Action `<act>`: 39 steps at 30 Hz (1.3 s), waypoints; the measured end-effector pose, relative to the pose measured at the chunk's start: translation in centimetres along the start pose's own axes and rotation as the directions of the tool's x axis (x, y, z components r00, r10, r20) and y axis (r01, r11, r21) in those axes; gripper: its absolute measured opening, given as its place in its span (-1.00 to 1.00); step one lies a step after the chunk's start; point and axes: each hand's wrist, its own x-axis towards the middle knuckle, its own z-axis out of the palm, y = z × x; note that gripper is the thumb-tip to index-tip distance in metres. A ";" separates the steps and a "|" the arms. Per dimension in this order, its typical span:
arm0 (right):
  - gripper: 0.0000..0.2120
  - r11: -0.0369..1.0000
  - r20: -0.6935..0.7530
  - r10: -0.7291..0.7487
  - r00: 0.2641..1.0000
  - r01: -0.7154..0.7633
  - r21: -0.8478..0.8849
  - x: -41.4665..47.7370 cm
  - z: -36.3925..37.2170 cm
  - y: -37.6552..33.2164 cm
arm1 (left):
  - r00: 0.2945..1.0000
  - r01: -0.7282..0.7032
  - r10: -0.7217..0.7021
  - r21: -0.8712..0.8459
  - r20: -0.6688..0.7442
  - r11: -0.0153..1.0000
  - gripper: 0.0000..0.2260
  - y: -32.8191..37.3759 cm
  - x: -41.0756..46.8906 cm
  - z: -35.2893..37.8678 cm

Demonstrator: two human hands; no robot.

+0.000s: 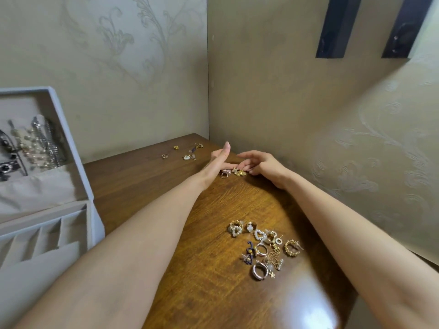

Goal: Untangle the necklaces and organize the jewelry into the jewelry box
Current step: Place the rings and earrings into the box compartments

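Note:
My left hand [217,162] and my right hand [259,166] reach to the far end of the wooden table [147,184], fingers apart, touching a small cluster of gold pieces and a ring [234,172] lying between them. Neither hand visibly grips anything. A pile of rings and earrings [263,248] lies nearer me between my forearms. A few small pieces [187,151] sit near the back edge. The grey jewelry box [71,186] stands open at the left, with necklaces [35,143] hanging in its lid and several empty compartments [47,233] below.
Patterned walls close in behind and to the right of the table, meeting in a corner [208,91]. Two dark bars [337,27] hang on the right wall. The table's right edge runs close to the wall.

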 end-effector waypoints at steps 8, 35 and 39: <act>-0.48 1.000 0.215 0.012 0.977 -0.018 0.023 -5.8 -0.5 -1.1 | 0.966 0.077 -0.099 0.097 0.237 0.992 -0.22 0.7 -3.5 -0.9; -0.28 0.910 0.054 0.079 0.995 -0.050 -0.411 13.5 6.7 -2.7 | 0.971 0.212 -0.075 0.669 -0.228 0.713 0.18 -4.8 6.0 -12.0; -0.30 0.932 0.122 0.075 0.990 -0.026 -0.361 15.6 7.4 -2.9 | 0.988 0.145 -0.072 0.652 -0.138 0.745 0.24 -5.4 6.7 -12.6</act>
